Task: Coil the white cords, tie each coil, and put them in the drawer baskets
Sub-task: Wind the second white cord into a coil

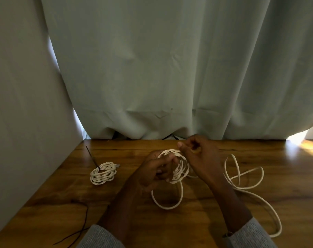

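Two bare forearms reach in from the bottom edge over the glossy brown wooden tabletop (pixel 127 212), the landmark here. Each arm wears a light grey, heathered knit sleeve with a fine speckled weave. The left sleeve (pixel 98 237) lies over the tabletop's near edge, left of centre, and ends in a soft rounded cuff low on the forearm. The right sleeve (pixel 254 233) lies over the near edge further right, its cuff pushed up a little above the wrist. Just beyond that cuff, toward the tabletop's middle, a thin band (pixel 227 234) circles the right wrist; its material is unclear. The left hand (pixel 152 174) and right hand (pixel 200 156) are bare, with no rings visible.
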### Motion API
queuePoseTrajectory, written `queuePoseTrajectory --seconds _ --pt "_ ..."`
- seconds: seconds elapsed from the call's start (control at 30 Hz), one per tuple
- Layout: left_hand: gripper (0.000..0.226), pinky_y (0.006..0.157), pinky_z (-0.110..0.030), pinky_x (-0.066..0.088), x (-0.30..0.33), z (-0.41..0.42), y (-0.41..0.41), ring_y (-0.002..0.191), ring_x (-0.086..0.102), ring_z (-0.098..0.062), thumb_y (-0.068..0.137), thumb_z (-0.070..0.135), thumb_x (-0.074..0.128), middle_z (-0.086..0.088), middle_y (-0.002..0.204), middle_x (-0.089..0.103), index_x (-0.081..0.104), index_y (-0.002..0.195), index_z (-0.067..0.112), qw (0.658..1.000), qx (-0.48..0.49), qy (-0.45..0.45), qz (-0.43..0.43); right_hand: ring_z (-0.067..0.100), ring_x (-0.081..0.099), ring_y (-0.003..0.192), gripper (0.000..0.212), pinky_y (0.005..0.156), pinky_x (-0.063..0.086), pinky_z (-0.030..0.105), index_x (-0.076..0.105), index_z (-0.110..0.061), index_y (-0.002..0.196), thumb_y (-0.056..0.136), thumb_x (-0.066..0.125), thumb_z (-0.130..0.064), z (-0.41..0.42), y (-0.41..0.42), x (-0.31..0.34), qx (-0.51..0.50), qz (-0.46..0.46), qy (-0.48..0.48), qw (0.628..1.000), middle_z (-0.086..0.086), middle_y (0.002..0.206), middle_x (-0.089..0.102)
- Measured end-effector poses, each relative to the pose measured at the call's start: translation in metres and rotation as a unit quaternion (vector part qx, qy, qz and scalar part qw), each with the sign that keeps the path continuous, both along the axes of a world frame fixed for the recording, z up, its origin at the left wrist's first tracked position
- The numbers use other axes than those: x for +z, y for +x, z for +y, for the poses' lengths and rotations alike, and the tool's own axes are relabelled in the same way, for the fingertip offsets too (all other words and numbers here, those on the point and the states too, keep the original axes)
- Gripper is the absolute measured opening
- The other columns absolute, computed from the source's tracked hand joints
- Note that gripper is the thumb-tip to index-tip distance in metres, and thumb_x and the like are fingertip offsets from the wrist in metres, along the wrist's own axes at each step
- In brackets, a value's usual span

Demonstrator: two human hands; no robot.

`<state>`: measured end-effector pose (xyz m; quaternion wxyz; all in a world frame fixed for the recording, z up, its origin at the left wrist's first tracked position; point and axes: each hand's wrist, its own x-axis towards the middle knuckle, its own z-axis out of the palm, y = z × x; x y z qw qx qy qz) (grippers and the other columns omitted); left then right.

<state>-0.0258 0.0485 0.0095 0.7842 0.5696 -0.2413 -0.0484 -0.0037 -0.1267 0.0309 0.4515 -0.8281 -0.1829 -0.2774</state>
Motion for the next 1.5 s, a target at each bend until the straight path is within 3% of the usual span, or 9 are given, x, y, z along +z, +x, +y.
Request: queuePoseTrajectory --seconds 0.1,0.2,0.3,0.47,0.77,1.0,1.17,1.37,1.5 --pt "0.027 0.046 -0.026 0.036 0.000 -0.002 0.003 0.031 0.027 -0.005 0.096 0.025 0.050 0.005 0.042 0.033 0.061 0.084 0.003 0.996 -0.014 -0.087 0.014 0.032 0.070 0.088 0.053 0.078 0.056 0.043 0.070 0.000 0.097 0.105 0.042 -0.044 0.020 -0.011 0.001 0.180 0.147 0.143 0.962 0.018 0.089 0.073" --pt "0.029 0.047 -0.027 0.036 -0.004 -0.003 0.006 0.033 0.029 -0.005 0.097 0.028 0.051 0.004 0.044 0.036 0.061 0.082 0.004 0.996 0.019 -0.090 0.014 0.041 0.070 0.093 0.062 0.079 0.057 0.040 0.068 0.009 0.096 0.104 0.039 -0.046 0.036 -0.013 -0.006 0.168 0.219 0.225 0.935 0.027 0.090 0.072" --pt "0.030 0.050 -0.028 0.038 -0.007 -0.004 0.010 0.037 0.031 -0.007 0.097 0.028 0.052 0.003 0.047 0.038 0.060 0.082 0.004 0.995 0.074 -0.070 0.016 0.037 0.073 0.090 0.068 0.085 0.058 0.047 0.072 0.001 0.098 0.098 0.041 -0.060 0.040 -0.012 -0.007 0.184 0.240 0.236 0.923 0.023 0.091 0.074" --pt "0.034 0.059 -0.031 0.046 -0.005 -0.009 0.011 0.047 0.040 -0.012 0.102 0.024 0.047 0.001 0.052 0.038 0.069 0.078 0.014 0.991 0.109 -0.073 0.016 0.027 0.067 0.068 0.031 0.064 0.054 0.034 0.075 -0.008 0.100 0.095 0.065 -0.037 0.032 -0.012 -0.003 0.217 0.210 0.239 0.923 0.019 0.081 0.073" --pt "0.026 0.060 -0.030 0.045 -0.009 0.016 0.013 0.061 0.054 -0.022 0.092 0.030 0.061 -0.003 0.061 0.047 0.062 0.091 0.004 0.996 0.077 -0.034 0.019 0.021 0.059 0.065 0.035 0.071 0.051 0.036 0.071 -0.002 0.095 0.092 0.062 -0.036 0.027 -0.014 -0.001 0.335 0.295 0.256 0.857 0.008 0.064 0.057" --pt "0.022 0.055 -0.024 0.046 -0.007 -0.002 0.005 0.048 0.042 -0.008 0.100 0.022 0.050 0.001 0.058 0.043 0.059 0.086 0.006 0.999 0.037 -0.033 0.009 0.016 0.036 0.040 0.069 0.064 0.045 0.036 0.056 -0.002 0.069 0.086 0.057 -0.069 0.019 -0.015 0.006 0.300 0.344 0.224 0.861 0.002 0.040 0.036" --pt "0.024 0.057 -0.027 0.040 -0.012 -0.001 0.013 0.050 0.040 -0.009 0.095 0.028 0.057 0.002 0.059 0.044 0.064 0.096 0.005 0.997 0.072 -0.029 0.018 0.018 0.052 0.045 0.055 0.063 0.048 0.034 0.060 -0.001 0.073 0.098 0.051 -0.049 0.021 -0.015 0.008 0.279 0.322 0.217 0.878 0.006 0.048 0.050" --pt "0.028 0.063 -0.037 0.038 -0.023 0.006 0.023 0.066 0.038 -0.034 0.095 0.032 0.062 -0.010 0.066 0.052 0.066 0.092 0.005 0.992 0.127 0.017 0.010 0.031 0.063 0.065 0.047 0.069 0.054 0.037 0.070 0.005 0.087 0.106 0.047 -0.031 0.032 -0.006 -0.005 0.222 0.288 0.217 0.906 0.017 0.069 0.066" --pt "0.023 0.054 -0.028 0.039 -0.021 0.001 0.021 0.048 0.043 -0.009 0.100 0.022 0.057 0.000 0.060 0.052 0.064 0.095 0.001 0.981 0.188 0.046 -0.007 0.028 0.063 0.062 0.045 0.070 0.051 0.040 0.070 -0.003 0.084 0.104 0.047 -0.036 0.036 -0.001 -0.013 0.157 0.337 0.224 0.901 0.015 0.067 0.065"
